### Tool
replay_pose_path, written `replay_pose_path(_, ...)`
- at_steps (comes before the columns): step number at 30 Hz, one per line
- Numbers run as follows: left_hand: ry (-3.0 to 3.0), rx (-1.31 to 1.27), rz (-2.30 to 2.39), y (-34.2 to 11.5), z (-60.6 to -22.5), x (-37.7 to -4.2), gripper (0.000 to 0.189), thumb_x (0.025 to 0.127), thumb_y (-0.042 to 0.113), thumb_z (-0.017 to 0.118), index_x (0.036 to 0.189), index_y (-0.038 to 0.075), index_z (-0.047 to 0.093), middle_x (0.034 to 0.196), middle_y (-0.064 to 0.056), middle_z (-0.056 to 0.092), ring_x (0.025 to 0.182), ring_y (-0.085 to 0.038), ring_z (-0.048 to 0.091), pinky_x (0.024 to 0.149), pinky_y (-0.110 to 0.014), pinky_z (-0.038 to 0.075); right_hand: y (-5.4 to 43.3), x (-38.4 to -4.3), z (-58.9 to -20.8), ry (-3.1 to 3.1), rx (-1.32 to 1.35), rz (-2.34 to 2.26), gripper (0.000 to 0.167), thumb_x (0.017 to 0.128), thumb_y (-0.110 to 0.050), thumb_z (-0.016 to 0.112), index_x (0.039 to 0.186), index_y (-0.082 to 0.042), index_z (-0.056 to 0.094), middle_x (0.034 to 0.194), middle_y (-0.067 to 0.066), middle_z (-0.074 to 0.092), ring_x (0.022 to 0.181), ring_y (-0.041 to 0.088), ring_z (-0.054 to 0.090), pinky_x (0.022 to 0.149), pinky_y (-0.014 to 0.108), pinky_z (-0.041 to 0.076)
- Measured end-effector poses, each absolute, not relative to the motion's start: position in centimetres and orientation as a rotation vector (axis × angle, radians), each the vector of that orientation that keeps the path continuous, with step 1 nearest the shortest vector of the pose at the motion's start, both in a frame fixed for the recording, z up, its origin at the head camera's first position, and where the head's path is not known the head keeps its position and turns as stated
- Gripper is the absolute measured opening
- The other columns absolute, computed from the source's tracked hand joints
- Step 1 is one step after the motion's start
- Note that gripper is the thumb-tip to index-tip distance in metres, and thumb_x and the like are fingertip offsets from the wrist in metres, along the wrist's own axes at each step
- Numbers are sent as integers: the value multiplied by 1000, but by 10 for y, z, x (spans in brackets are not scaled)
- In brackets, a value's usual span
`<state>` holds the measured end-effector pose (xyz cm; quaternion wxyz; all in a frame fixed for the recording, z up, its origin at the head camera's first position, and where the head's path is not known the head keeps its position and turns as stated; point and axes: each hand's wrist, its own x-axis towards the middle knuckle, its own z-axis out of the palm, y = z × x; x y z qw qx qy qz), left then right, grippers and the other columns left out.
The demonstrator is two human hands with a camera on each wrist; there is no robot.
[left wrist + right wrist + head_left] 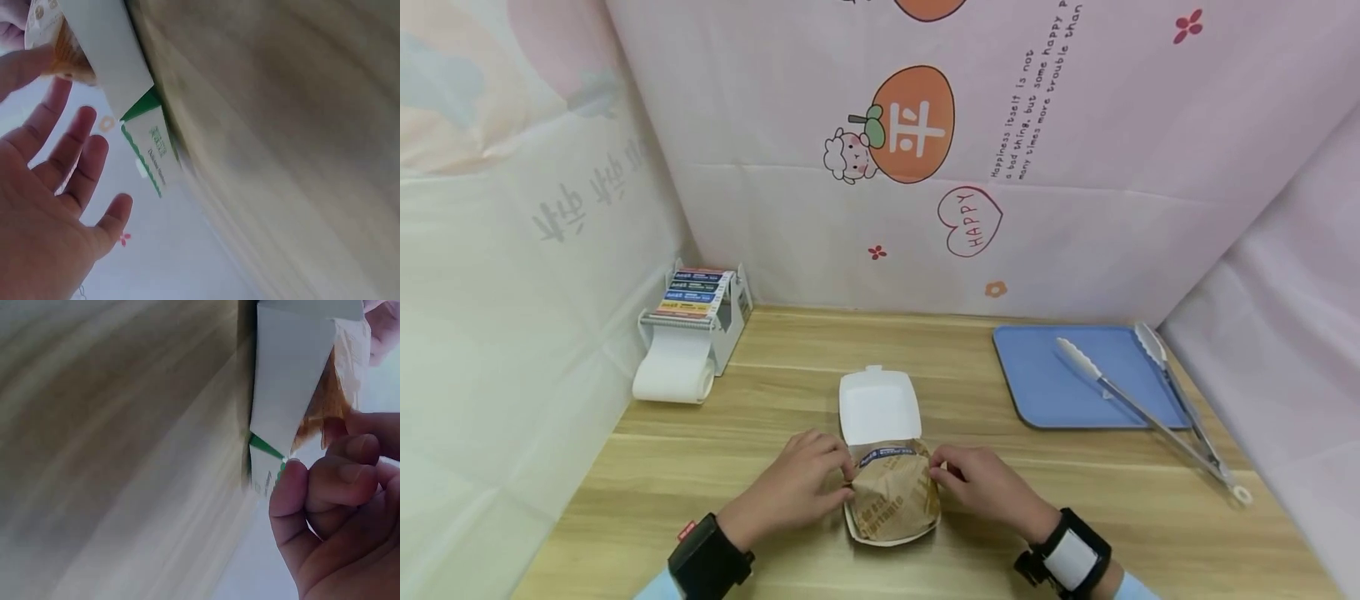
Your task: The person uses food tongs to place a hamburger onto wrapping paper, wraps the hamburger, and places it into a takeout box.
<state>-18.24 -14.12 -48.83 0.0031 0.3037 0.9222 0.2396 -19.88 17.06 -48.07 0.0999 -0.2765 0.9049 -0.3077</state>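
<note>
A burger wrapped in brown printed paper (891, 496) sits in the lower half of a white hinged burger box (880, 408), whose lid lies back, away from me. My left hand (805, 483) is at the left side of the wrapped burger, thumb and index finger at the paper's edge. In the left wrist view that hand's (56, 194) other fingers are spread and fairly straight. On the opposite side my right hand (988, 487) pinches the edge of the paper. The right wrist view shows the right hand's (350, 494) fingers curled beside the box wall (287, 369).
At the back right lies a blue tray (1045, 392), with metal tongs (1138, 408) resting across it and reaching past its front edge. A dispenser (700, 312) with a white roll (673, 375) stands at the back left. Printed cloth walls (775, 208) surround the wooden table (760, 383).
</note>
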Motion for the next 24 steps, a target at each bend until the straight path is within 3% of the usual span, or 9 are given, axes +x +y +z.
replay_pose_path(3, 2859, 829, 856, -147, -488, -193, 17, 88, 23, 74, 104, 23, 69, 116, 8, 64, 112, -16, 55, 104, -49, 45, 177, -208, -476, 2690, -809, -943, 12, 102, -26, 61, 96, -20, 70, 64, -13, 49, 54, 1, 43, 49, 21, 40)
replay_pose_path(6, 2859, 588, 1027, -151, -487, -212, 26, 94, 16, 64, 119, 10, 67, 121, -4, 65, 113, -23, 58, 99, -48, 50, 182, -227, -472, 2733, -713, -1041, 15, 104, -24, 59, 100, -13, 69, 67, -5, 53, 56, 6, 47, 50, 24, 42)
replay_pose_path(8, 2824, 388, 1135, -150, -489, -226, 33, 100, 18, 55, 129, 3, 62, 121, -10, 65, 110, -25, 61, 96, -46, 53, 182, -241, -474, 2717, -598, -1133, 23, 106, -28, 56, 112, -9, 67, 79, 1, 62, 64, 11, 56, 55, 25, 48)
replay_pose_path(12, 2632, 111, 1310, -143, -498, -248, 48, 106, 26, 42, 143, -4, 50, 118, -15, 67, 100, -26, 66, 88, -44, 55, 171, -265, -485, 2537, -332, -1288, 57, 105, -49, 50, 142, -6, 52, 113, 13, 69, 90, 23, 69, 77, 34, 58)
replay_pose_path(16, 2475, 11, 1441, -134, -500, -256, 53, 108, 31, 40, 146, -7, 45, 116, -16, 67, 95, -25, 67, 86, -42, 55, 157, -275, -498, 2394, -169, -1384, 75, 102, -59, 46, 153, -4, 39, 131, 18, 63, 99, 26, 70, 88, 41, 58)
replay_pose_path(24, 2504, 51, 1508, -129, -492, -257, 55, 108, 32, 42, 148, -5, 43, 130, -21, 63, 101, -29, 67, 93, -49, 54, 146, -277, -493, 2377, -154, -1440, 58, 107, -47, 45, 151, -9, 45, 127, 15, 66, 98, 24, 70, 88, 43, 58)
